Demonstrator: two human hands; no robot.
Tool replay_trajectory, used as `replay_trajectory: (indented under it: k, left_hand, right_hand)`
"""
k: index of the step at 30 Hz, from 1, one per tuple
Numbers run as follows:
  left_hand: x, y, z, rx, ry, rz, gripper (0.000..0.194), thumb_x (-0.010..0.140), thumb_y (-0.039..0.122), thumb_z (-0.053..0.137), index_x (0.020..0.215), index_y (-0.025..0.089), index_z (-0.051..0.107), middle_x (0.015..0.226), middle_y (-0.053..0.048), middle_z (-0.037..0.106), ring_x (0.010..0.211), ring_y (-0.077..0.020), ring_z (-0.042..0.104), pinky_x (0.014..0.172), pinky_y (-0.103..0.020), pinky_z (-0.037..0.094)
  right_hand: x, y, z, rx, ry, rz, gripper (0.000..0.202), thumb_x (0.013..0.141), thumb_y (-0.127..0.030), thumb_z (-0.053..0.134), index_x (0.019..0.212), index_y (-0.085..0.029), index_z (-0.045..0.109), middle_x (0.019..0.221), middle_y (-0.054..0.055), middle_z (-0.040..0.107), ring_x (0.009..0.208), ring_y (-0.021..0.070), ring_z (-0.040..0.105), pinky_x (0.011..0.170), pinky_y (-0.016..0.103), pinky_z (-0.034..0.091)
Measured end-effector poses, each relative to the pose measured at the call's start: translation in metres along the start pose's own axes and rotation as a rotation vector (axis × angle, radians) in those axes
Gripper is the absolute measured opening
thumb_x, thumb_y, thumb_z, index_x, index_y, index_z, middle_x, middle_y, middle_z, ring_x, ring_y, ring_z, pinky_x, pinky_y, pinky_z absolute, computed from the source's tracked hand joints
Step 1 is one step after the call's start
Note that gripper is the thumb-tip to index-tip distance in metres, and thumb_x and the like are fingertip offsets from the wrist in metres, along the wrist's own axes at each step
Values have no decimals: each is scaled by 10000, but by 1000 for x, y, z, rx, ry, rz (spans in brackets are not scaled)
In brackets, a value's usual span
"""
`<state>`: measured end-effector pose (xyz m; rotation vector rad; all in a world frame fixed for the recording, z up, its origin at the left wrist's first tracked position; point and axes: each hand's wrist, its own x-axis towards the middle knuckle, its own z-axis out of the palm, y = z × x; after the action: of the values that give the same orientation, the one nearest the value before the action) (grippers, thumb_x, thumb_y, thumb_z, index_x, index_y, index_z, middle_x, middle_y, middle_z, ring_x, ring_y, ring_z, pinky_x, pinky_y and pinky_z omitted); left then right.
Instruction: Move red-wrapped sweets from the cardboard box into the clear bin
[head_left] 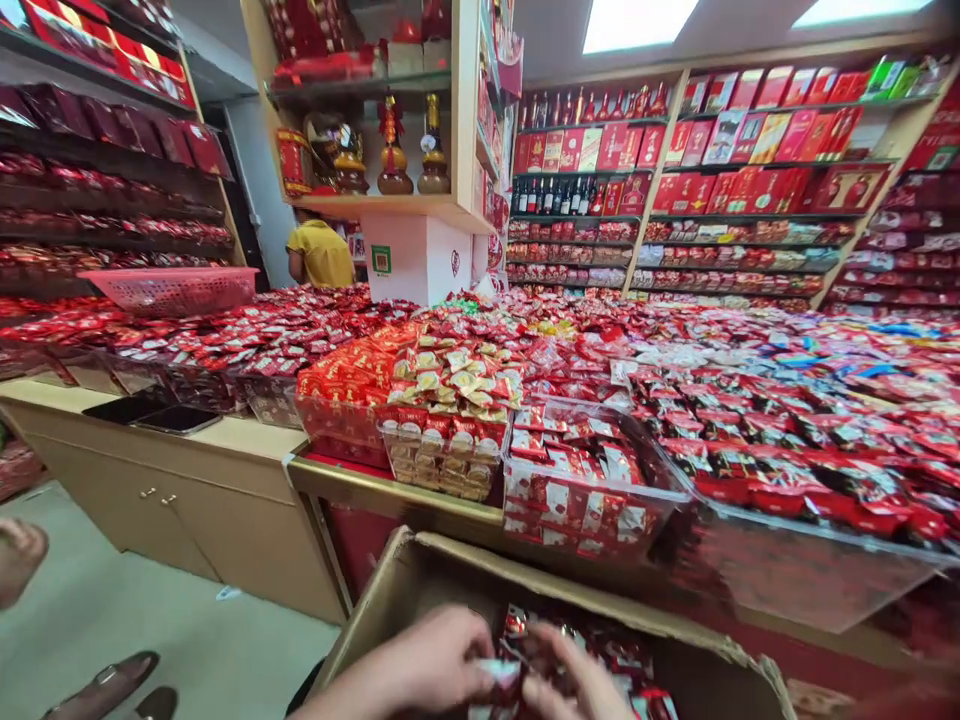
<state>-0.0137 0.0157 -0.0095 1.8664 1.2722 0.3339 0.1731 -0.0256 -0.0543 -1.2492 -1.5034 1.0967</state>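
Observation:
My left hand (424,665) and my right hand (566,680) meet low in the view, over an open cardboard box (450,575). Both pinch a small wrapped sweet packet (501,676) with a pale, shiny wrapper between them. The box holds several red wrapped sweets (600,650) under and behind my fingers. My wrists run off the bottom edge.
A long display table carries clear bins (577,500) heaped with red sweets. A pink basket (172,288) sits at the left. A person in a yellow shirt (322,252) stands behind the counter. Another person's hand (19,560) and shoes (105,690) show at bottom left. Shelves line the walls.

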Motion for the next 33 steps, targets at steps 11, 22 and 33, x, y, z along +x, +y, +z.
replay_trajectory:
  k: [11,22,33]
  left_hand:
    - [8,64,18,-804,229,40,228,725,372,548,696,148,516,612,39,507,555,-83,449,559,-200,387]
    - [6,60,25,-892,84,78,203,688,242,630,859,141,589,759,-24,645,653,-117,554,603,-221,435]
    - [0,80,25,-1301,116,32,611,682,174,635,1204,221,321,936,-46,627,871,-168,573,811,-296,385]
  right_hand:
    - [8,-51,-11,752,204,197,244,692,-378,607,623,-167,505,575,-42,464,536,80,371,545,207,328]
    - [5,-37,-11,551,285,159,276,702,-396,588,880,-187,559,757,30,603,628,140,529,560,260,448]
    - [-8,-34,-26,-347,231,-646,380,723,-69,468,1068,-222,510,1095,95,517,1022,222,474,819,377,454]
